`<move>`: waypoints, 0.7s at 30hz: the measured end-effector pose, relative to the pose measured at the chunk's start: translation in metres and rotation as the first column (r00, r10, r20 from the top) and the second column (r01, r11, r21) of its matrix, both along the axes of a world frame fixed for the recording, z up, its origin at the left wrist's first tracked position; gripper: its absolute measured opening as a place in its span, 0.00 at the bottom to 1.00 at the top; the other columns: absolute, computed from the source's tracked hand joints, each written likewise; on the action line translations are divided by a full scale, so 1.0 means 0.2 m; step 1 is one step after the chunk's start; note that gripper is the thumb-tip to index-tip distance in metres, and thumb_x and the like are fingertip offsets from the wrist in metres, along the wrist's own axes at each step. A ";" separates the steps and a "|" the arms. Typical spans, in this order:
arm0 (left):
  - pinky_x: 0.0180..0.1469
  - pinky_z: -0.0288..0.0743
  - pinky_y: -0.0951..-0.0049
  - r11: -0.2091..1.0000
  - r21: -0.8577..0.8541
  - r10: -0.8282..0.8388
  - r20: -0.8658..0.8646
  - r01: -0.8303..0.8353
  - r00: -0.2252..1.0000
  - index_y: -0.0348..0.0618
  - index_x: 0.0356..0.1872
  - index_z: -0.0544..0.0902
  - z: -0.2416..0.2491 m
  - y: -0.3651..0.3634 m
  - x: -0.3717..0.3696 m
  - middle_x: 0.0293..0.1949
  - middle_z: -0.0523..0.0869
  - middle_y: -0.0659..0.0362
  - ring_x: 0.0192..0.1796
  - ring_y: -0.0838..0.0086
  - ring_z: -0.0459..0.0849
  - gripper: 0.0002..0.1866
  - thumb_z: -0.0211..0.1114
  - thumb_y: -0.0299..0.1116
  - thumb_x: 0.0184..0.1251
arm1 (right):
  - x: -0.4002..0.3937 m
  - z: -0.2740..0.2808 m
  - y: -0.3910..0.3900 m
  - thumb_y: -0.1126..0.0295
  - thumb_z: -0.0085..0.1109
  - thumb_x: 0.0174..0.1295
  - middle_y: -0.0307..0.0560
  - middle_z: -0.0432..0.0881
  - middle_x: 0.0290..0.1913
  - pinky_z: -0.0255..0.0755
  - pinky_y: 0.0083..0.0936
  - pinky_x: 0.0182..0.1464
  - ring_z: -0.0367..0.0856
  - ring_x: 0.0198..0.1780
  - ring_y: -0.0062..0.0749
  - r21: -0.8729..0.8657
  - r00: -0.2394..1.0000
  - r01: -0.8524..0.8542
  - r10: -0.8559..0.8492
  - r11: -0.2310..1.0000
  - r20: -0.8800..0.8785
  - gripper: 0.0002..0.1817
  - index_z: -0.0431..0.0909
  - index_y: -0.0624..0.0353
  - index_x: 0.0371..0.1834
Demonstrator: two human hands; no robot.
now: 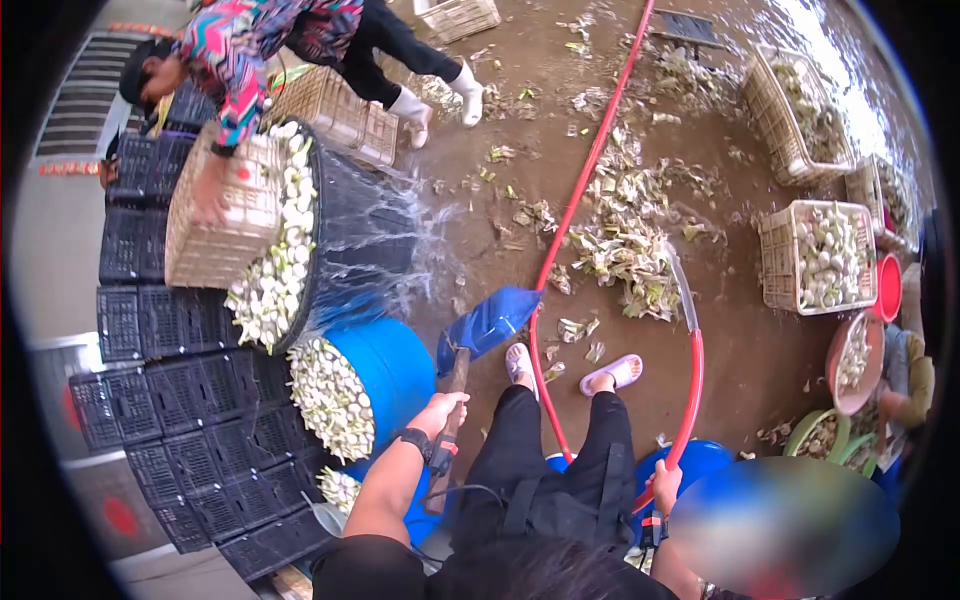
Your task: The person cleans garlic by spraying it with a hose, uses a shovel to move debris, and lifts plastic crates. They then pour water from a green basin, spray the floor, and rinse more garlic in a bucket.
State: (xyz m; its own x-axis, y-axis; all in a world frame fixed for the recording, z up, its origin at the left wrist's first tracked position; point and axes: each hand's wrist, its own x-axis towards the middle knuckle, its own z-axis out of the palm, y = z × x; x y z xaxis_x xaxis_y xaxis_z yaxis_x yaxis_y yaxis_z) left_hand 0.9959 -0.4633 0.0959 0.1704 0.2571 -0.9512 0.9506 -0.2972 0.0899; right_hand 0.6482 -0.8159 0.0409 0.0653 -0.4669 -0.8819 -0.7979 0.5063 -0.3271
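My left hand (pixel 436 413) is closed round the wooden handle of a shovel with a blue plastic blade (pixel 490 322). The blade points forward, in front of my feet. In my right hand (pixel 662 486), low on the right, is a red hose (pixel 694 390). A clear stream leaves its far end above a heap of leaf trimmings (pixel 640 262). Left of the shovel stands a blue barrel (pixel 392 375) filled with white-and-green bulb vegetables (pixel 328 400). Behind it, water spills down the side of a dark tub (pixel 360 232) heaped with more of them.
A person in a patterned shirt (pixel 240 50) tips a cream crate (pixel 225 215) over the tub. Black crates (pixel 190 400) line the left. Another red hose (pixel 588 170) crosses the wet floor. Filled crates (pixel 818 258) and a person's arm (pixel 908 385) are at right.
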 end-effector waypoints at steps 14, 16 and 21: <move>0.18 0.71 0.76 0.977 -0.211 -0.015 0.008 0.017 1.000 0.41 0.24 0.74 -0.02 1.09 -0.08 0.18 0.76 0.60 0.18 0.77 0.75 0.08 0.62 0.32 0.55 | 0.29 0.23 0.59 0.68 0.48 0.57 0.43 0.68 0.14 0.68 0.26 0.14 0.70 0.13 0.31 -0.047 0.998 -0.007 0.004 0.999 -0.060 0.09 0.65 0.63 0.25; 0.18 0.70 0.76 0.982 -0.183 -0.035 0.022 0.038 0.999 0.38 0.24 0.75 -0.01 1.20 -0.17 0.17 0.77 0.59 0.17 0.76 0.76 0.09 0.63 0.32 0.52 | 0.34 0.27 0.61 0.67 0.48 0.56 0.44 0.68 0.14 0.68 0.29 0.15 0.70 0.13 0.33 -0.047 0.994 -0.037 0.031 0.998 -0.107 0.10 0.65 0.63 0.24; 0.19 0.71 0.76 0.992 -0.123 0.038 0.007 -0.037 0.999 0.37 0.24 0.75 -0.01 1.29 -0.39 0.17 0.77 0.58 0.18 0.74 0.76 0.09 0.61 0.32 0.52 | 0.36 0.24 0.52 0.67 0.49 0.57 0.45 0.69 0.14 0.69 0.30 0.15 0.71 0.13 0.34 -0.046 0.994 -0.067 0.063 0.997 -0.088 0.11 0.66 0.65 0.26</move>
